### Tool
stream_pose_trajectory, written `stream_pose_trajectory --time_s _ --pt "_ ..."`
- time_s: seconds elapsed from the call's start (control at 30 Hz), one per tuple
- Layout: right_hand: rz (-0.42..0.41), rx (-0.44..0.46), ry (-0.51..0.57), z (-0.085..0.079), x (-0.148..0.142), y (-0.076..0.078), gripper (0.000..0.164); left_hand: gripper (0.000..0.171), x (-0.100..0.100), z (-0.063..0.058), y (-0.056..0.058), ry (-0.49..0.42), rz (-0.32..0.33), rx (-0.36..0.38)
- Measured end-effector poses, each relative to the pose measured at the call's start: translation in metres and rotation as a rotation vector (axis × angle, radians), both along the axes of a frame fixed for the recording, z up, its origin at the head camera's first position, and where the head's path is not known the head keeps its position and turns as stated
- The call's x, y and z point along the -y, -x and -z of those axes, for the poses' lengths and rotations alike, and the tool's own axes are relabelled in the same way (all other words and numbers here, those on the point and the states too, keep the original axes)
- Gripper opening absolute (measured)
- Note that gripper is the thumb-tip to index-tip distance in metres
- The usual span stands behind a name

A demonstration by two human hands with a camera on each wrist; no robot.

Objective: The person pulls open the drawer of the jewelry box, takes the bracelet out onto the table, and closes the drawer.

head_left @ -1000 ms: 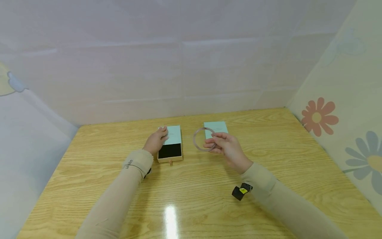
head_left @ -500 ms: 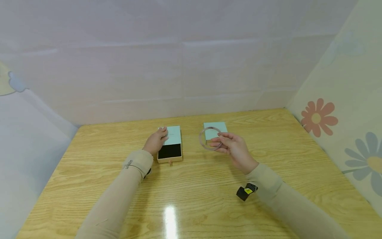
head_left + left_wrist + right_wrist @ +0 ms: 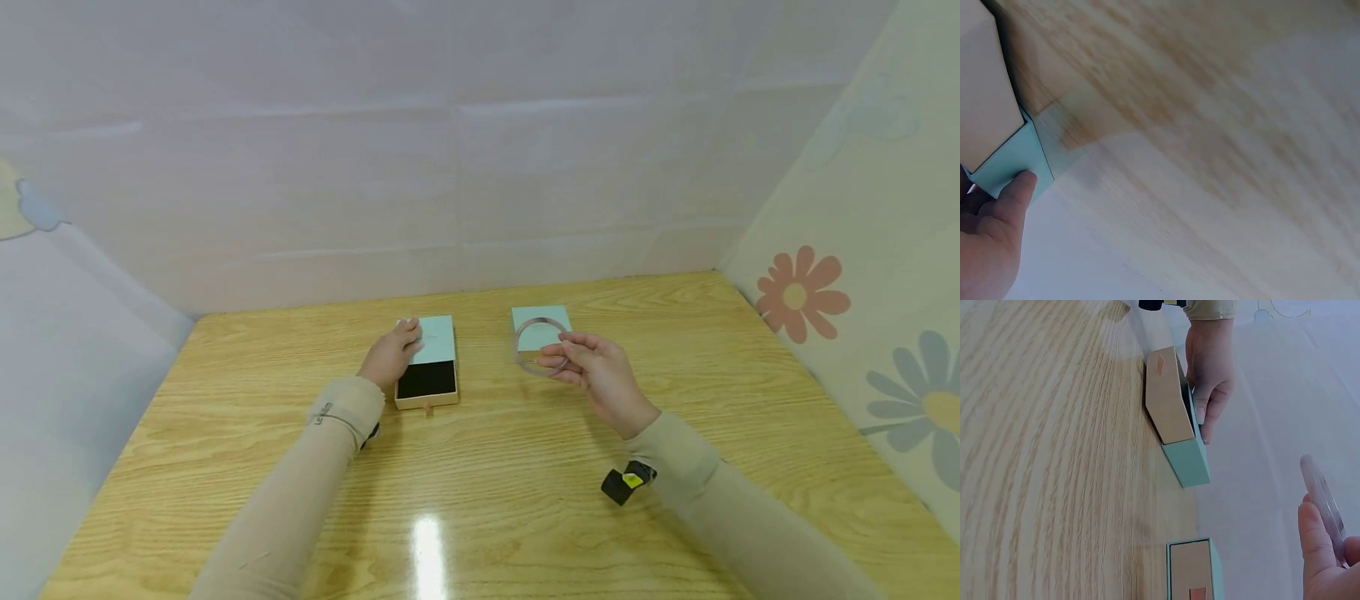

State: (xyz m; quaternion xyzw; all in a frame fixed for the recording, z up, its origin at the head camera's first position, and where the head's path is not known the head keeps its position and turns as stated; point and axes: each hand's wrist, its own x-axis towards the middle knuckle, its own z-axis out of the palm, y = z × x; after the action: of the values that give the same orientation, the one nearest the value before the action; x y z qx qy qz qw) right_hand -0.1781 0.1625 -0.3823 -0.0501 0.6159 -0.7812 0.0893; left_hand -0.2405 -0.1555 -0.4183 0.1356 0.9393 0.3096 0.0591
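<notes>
My left hand (image 3: 392, 352) holds the left jewellery box, its fingers over the top of the mint sleeve (image 3: 437, 340) and its thumb on the side in the left wrist view. The beige drawer (image 3: 1169, 397), with a small pull tab, is partly slid out toward me; its black lining (image 3: 426, 380) is visible. My right hand (image 3: 600, 373) pinches a translucent, pale purple bangle (image 3: 1324, 499) between thumb and fingers, raised above the table. Beyond the bangle lies a second mint box (image 3: 538, 337), its drawer (image 3: 1190, 569) pushed in.
Both boxes lie on a wood-grain table (image 3: 480, 483), with a gap between them. A pale wall covering (image 3: 450, 192) rises behind the back edge. Printed flowers (image 3: 795, 296) decorate the right side wall. A black wrist device (image 3: 618, 486) hangs below my right sleeve.
My right hand has moved to the right with the bangle, which now overlaps the second box in the head view. My left hand and the left box have stayed in place.
</notes>
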Motion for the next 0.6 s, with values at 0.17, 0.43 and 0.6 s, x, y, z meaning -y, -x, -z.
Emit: stream_pose_trajectory --time_s 0.17,0.43,0.6 --pt "0.009 0.01 0.014 0.002 -0.004 0.001 0.039 0.049 0.0 0.0 0.001 0.003 -0.001 0.002" --pt "0.031 0.018 0.021 0.001 -0.012 0.002 0.032 0.049 -0.001 -0.001 0.001 0.01 0.006 0.006" --pt "0.04 0.026 0.038 0.002 -0.018 0.002 0.033 0.049 0.0 -0.001 0.001 0.003 0.005 0.011"
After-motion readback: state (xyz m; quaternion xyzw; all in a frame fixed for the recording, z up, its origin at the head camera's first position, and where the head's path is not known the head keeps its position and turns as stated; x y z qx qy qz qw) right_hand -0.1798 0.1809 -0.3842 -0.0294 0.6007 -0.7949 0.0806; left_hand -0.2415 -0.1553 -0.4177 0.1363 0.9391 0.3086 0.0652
